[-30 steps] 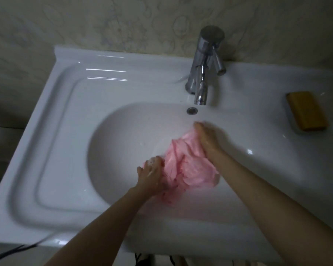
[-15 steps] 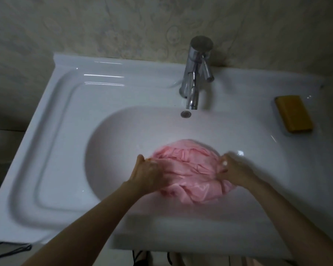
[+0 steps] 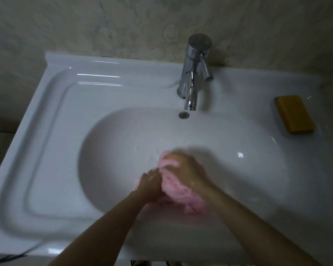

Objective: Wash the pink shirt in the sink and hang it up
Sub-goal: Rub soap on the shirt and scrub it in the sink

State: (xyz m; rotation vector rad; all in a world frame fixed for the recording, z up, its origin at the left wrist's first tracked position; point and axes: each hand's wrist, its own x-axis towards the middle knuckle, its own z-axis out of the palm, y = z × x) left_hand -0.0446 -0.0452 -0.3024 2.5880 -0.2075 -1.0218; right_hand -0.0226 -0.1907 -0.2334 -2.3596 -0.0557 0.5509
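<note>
Two hands work at one white sink (image 3: 46,131) set against a mottled beige wall (image 3: 85,25), in dim light. Left of the oval basin (image 3: 123,150) lies a flat, recessed ledge; at the back stands a chrome tap (image 3: 194,73), spout over the basin, with a round overflow hole (image 3: 183,115) just below it. On the right ledge, well apart from the hands, rests a yellow-brown soap (image 3: 294,114). Dark cables (image 3: 8,258) show at the lower left corner, below the sink edge. The shirt (image 3: 179,191), pink and wet-looking, is bunched into a tight crumpled wad in the near half of the basin, its folds spilling out toward the front wall. Right hand (image 3: 186,169) lies on top of the wad, fingers curled over its far side and clamped on it. Left hand (image 3: 151,183) grips the wad's left side, touching the right hand. Motion blur softens both hands and the cloth, so single fingers cannot be told apart
</note>
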